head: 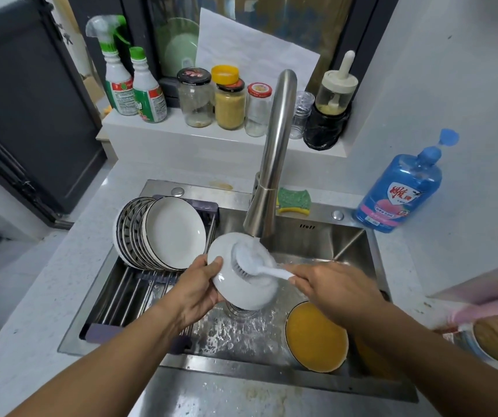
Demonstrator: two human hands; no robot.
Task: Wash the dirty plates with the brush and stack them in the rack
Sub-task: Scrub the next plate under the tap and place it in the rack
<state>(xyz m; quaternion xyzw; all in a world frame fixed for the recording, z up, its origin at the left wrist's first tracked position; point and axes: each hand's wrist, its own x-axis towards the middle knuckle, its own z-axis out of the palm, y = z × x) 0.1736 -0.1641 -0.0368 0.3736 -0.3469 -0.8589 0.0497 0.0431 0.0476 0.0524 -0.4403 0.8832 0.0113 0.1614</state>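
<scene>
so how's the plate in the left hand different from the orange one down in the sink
The held plate shows white, while the sink plate is coated orange-yellow. The left hand grips the held plate tilted under the running tap, and the right hand works the brush on it. The sink plate sits low in the sink, and neither hand touches it. Both are round plates.

You hold one white plate in your left hand and one brush in your right hand. Beneath the right hand: one orange-smeared plate. Beyond your left hand, one rack with about six standing plates, the rear ones overlapping. Beyond both hands: one tap, one sponge, two cleaner bottles, three lidded jars, one blue detergent bottle.
</scene>
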